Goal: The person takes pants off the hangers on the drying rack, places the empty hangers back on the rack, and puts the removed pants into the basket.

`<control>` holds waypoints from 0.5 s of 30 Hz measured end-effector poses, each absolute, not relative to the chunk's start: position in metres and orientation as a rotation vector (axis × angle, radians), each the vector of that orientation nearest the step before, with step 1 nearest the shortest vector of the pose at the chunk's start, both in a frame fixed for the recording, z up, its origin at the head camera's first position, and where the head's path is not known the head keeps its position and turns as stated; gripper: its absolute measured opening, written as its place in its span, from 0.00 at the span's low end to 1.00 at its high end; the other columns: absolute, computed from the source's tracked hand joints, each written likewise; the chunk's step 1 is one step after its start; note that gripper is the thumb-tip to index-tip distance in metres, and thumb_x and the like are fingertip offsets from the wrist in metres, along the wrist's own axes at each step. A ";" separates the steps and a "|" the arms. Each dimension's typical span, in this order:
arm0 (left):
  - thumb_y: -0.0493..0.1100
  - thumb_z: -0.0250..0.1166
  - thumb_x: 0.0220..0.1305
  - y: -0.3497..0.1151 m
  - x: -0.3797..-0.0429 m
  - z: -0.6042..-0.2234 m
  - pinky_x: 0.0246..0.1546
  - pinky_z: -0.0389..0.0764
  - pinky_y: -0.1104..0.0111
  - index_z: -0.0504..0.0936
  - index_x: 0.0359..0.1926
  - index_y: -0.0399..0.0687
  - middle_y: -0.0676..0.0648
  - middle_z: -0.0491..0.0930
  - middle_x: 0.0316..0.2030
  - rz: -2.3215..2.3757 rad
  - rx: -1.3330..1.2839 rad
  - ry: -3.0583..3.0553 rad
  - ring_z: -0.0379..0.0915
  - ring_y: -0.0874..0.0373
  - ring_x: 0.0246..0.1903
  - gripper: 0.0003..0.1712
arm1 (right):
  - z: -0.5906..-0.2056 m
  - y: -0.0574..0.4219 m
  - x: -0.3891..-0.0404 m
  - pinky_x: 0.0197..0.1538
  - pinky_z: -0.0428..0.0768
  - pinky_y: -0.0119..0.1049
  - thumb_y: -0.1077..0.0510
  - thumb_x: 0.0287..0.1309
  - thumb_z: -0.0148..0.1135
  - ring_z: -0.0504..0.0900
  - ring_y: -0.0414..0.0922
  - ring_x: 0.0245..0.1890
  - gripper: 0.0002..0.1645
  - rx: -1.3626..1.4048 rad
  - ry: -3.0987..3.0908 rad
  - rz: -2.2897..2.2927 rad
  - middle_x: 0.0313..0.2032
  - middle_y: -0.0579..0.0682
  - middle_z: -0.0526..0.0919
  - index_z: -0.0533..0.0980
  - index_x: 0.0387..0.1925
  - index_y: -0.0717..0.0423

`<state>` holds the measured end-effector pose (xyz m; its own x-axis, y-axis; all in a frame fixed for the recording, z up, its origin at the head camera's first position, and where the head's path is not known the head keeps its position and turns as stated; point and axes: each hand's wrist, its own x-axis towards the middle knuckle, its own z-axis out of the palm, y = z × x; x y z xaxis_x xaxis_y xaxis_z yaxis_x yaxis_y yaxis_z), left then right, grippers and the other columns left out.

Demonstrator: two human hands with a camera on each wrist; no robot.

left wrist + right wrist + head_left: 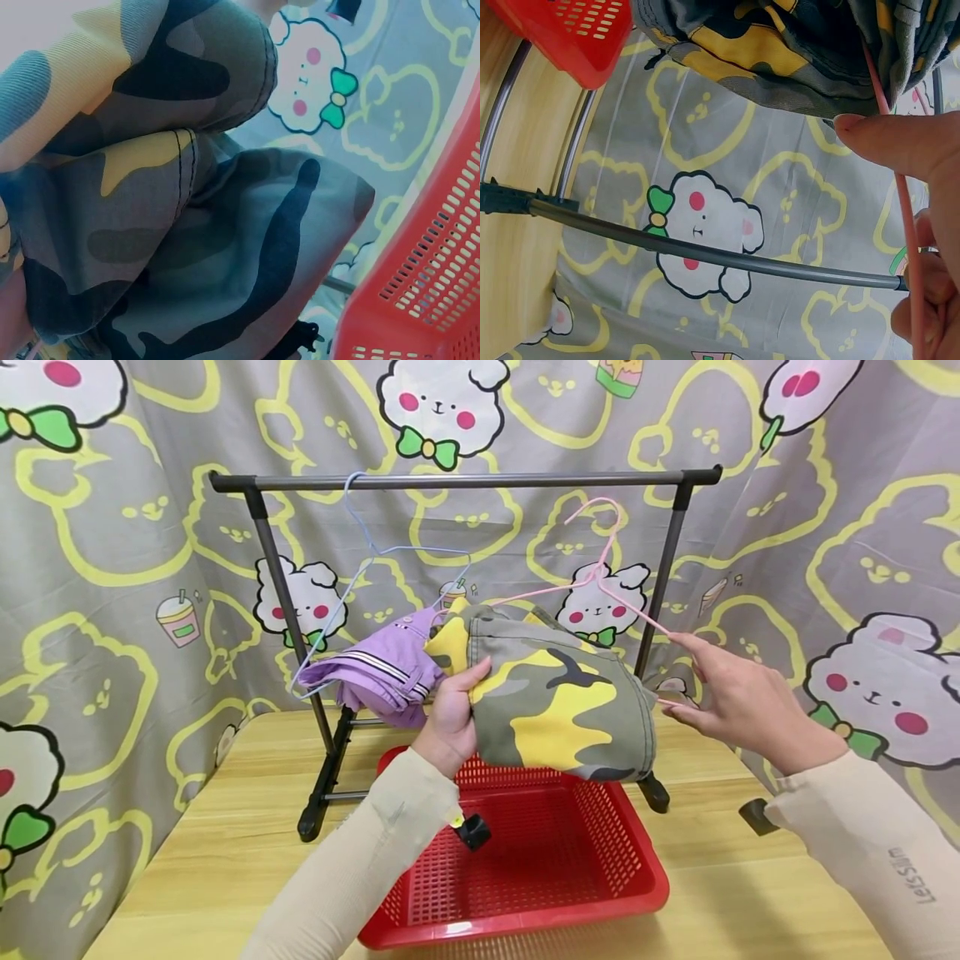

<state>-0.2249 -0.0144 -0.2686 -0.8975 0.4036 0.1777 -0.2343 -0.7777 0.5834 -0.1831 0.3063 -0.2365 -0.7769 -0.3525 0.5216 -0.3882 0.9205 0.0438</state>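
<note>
My left hand [453, 714] grips folded camouflage pants [562, 710] in grey, yellow and black, thumb on top, above the basket. In the left wrist view the layered camouflage cloth [247, 225] fills much of the picture. A pink wire hanger [597, 572] stands behind the pants, its hook up and off the rail. My right hand [750, 697] pinches the hanger's right side, beside the pants. In the right wrist view the pink wire [904, 202] runs past the thumb and curled fingers into a fold of the cloth. The left fingertips are hidden under the pants.
A blue hanger [352, 585] hangs from the dark rail [465, 482] of a standing rack, bearing purple pants [390, 660] with striped trim. Below my hands a red perforated basket [517, 922] sits on the wooden table [225, 835]. A patterned curtain [480, 427] hangs behind.
</note>
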 end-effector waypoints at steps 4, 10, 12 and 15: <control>0.40 0.43 0.74 -0.015 -0.226 -0.268 0.43 0.78 0.70 0.74 0.41 0.40 0.47 0.81 0.35 2.643 0.407 0.795 0.80 0.58 0.35 0.13 | -0.238 0.305 -0.183 0.13 0.62 0.35 0.48 0.41 0.79 0.61 0.39 0.13 0.56 0.549 -2.530 0.095 0.25 0.47 0.70 0.59 0.70 0.51; 0.41 0.41 0.75 -0.014 -0.228 -0.268 0.43 0.78 0.71 0.75 0.39 0.41 0.47 0.81 0.34 2.625 0.429 0.798 0.80 0.59 0.35 0.16 | -0.242 0.303 -0.182 0.17 0.61 0.35 0.47 0.38 0.81 0.60 0.39 0.15 0.58 0.581 -2.524 0.125 0.24 0.45 0.68 0.60 0.69 0.54; 0.41 0.40 0.75 -0.013 -0.228 -0.268 0.44 0.78 0.71 0.75 0.39 0.41 0.47 0.81 0.34 2.622 0.428 0.782 0.80 0.59 0.36 0.16 | -0.243 0.303 -0.183 0.17 0.60 0.35 0.47 0.38 0.81 0.60 0.39 0.16 0.58 0.593 -2.525 0.140 0.25 0.44 0.68 0.60 0.69 0.54; 0.41 0.40 0.75 -0.012 -0.227 -0.268 0.45 0.77 0.70 0.75 0.40 0.41 0.48 0.81 0.35 2.626 0.431 0.753 0.79 0.59 0.37 0.16 | -0.244 0.302 -0.183 0.17 0.61 0.35 0.47 0.40 0.80 0.61 0.39 0.16 0.57 0.609 -2.526 0.153 0.25 0.44 0.68 0.60 0.69 0.54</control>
<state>-0.2275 -0.0115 -0.2677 -0.8834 0.4302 0.1857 -0.2663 -0.7871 0.5564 -0.1832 0.3015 -0.2444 -0.7568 -0.3918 0.5232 -0.4521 0.8919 0.0140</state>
